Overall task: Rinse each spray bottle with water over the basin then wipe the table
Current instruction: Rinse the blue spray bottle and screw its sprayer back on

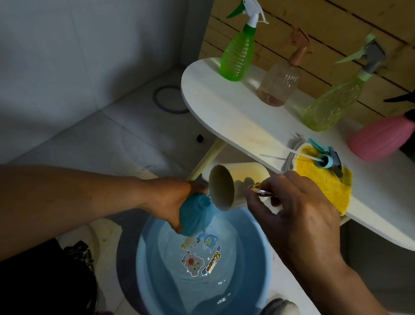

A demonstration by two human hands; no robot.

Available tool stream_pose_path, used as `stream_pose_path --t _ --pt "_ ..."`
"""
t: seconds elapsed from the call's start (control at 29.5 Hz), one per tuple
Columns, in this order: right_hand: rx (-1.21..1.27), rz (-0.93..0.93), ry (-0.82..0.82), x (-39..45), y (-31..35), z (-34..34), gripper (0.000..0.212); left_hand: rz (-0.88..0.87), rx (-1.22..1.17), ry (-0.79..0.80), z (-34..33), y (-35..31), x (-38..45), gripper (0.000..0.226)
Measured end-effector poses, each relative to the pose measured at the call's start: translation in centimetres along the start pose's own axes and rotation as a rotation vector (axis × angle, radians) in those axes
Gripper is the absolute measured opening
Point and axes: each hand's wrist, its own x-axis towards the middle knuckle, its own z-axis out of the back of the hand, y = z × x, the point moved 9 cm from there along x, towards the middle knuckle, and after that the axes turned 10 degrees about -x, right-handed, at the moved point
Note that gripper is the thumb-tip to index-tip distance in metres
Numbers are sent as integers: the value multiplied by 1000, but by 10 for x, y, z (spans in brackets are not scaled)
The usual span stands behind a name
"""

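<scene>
Teal spray bottle (pixel 195 216), cap off, is gripped in the left hand (pixel 173 201) above the blue basin (pixel 149 262), neck pointing toward the cream cup (pixel 226 190). Fingers wrap the bottle body from behind. Right hand (pixel 301 216) holds the cup by its handle side, fingers curled; cup is tipped on its side, mouth facing the bottle neck and touching or just beside it. Cannot tell whether water is flowing.

Basin sits on the tiled floor below both hands, holds water, cartoon stickers (pixel 197 254) visible on its bottom.

Desk (pixel 227 110) is a white oval top to the right of the basin, against a wooden slat wall (pixel 326 26). On it, back row, left to right: green spray bottle (pixel 237 54) with white trigger head, clear pinkish spray bottle (pixel 278 84), pale green spray bottle (pixel 332 103) with grey head, pink spray bottle (pixel 383 138) with black head. All four upright, heads on, apart from each other.

Near the front edge of the desk: yellow cloth (pixel 326 184), partly overhanging the edge. A teal and grey sprayer head (pixel 327 159) with its dip tube lies on top of the cloth.

A shoe (pixel 278 313) shows at the bottom edge, just beside the basin rim.
</scene>
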Motion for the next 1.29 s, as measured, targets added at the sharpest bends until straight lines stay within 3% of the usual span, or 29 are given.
stream_pose_path --t 0.71,1.29 --pt "-80 163 -88 -5 16 9 19 -56 5 -12 2 -10 -4 84" --pt "-86 355 -191 -15 32 11 18 -24 -125 -22 -1 2 -3 87"
